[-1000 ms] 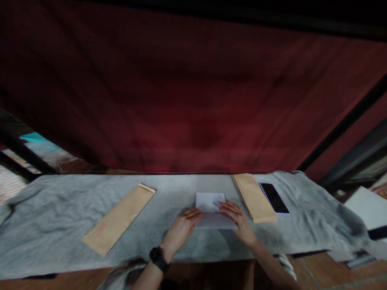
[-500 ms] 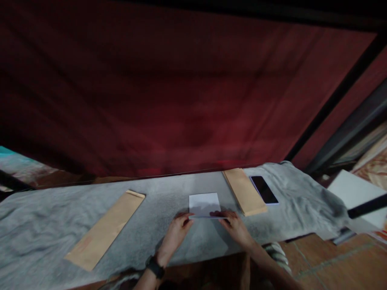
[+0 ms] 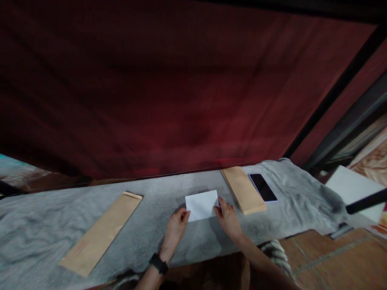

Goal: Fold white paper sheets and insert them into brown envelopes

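Between my two hands is a white folded paper, tilted a little above the grey cloth. My left hand pinches its lower left edge, thumb on top; a dark watch is on that wrist. My right hand grips the right edge, with the thumb in front and the fingers at the side. To the right of my right hand lies a stack of brown envelopes. A single long brown envelope rests at an angle to the left of my left hand.
A dark-screened phone lies right of the stack. Behind the cloth-covered surface hangs a dark red curtain. A black bar and a white board are at the right, above a tiled floor.
The paper was seen nearly edge-on along its near fold, with a flap lying behind; now its white face is turned up as one smaller rectangle. My right hand has shifted slightly left.
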`<state>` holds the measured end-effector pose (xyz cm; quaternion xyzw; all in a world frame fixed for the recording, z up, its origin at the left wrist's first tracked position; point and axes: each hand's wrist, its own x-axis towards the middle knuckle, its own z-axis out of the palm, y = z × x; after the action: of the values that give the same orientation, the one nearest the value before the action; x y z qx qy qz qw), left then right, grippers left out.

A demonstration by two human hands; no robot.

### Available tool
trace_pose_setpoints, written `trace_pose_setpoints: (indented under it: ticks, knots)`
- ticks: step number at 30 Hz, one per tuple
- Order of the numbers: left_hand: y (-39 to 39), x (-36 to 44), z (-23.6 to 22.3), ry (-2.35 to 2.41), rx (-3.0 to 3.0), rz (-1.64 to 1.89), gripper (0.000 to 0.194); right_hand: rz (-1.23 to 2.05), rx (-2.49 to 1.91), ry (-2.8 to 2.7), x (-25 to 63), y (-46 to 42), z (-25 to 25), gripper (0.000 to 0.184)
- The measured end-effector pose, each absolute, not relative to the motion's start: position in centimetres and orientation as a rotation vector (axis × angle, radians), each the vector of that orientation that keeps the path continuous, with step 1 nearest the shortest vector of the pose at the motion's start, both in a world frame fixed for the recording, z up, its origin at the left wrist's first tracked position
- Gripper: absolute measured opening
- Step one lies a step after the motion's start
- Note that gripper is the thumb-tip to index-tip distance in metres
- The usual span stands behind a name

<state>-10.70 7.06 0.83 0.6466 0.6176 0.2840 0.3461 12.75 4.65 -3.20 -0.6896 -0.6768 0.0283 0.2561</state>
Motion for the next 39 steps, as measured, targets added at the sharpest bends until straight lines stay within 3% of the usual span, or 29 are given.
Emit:
trace_pose_setpoints:
  ticks: [12,18,24,27,32,39]
  knots:
    - [7.7,-8.5,2.2,2.016,1.906,0.243,0.026,-0.12,-1.905,-2.001,10.9,5.0,-1.9,0.046]
    - [8.1,-8.6,2.1,1.994,1.899,0.24,0.025,0.003,-1.745,-2.126,8.7,4.8,-2.6,0.048]
    - [7.8,-8.5,1.5,2.056,2.009,0.185,0.029,-0.119,-1.782,-2.121,8.4,4.6,-4.4,0.05]
    - [7.3,-7.9,0.7,2.034,2.241,0.338,0.031,-0.184,-1.757,-2.132,8.4,4.5,-4.8,0.05]
    - [7.1,-6.6,-2.1,1.693,2.603,0.582,0.043,-0.224,-1.74,-2.14,8.4,4.6,-5.2,0.052]
    - [7.5,-7.3,-4.3,1.836,2.606,0.51,0.061,-0.204,-1.776,-2.118,9.1,4.7,-5.3,0.055]
